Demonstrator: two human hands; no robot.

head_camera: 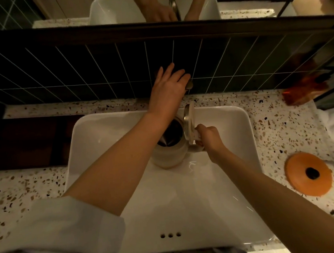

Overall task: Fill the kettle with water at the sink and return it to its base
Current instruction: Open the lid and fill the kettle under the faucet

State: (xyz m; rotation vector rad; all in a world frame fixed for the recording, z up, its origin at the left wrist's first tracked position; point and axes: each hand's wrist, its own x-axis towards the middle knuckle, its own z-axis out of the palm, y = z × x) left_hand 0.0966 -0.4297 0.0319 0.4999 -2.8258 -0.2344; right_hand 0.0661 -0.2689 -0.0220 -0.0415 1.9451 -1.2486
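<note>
Kettle (168,146) stands upright in the white sink (96,143), lid (188,123) flipped open. I see my right hand (209,138) with fingers wrapped around its handle, my left hand (168,86) closed over the tap (189,84). Orange base (308,172) sits on the table (28,187), well right.

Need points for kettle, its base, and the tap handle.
kettle (169,155), head view, on the pale body wall below the open mouth.
kettle base (296,173), head view, on the orange disc left of its dark centre.
tap handle (189,84), head view, on the metal end past the left hand's fingers.
</note>
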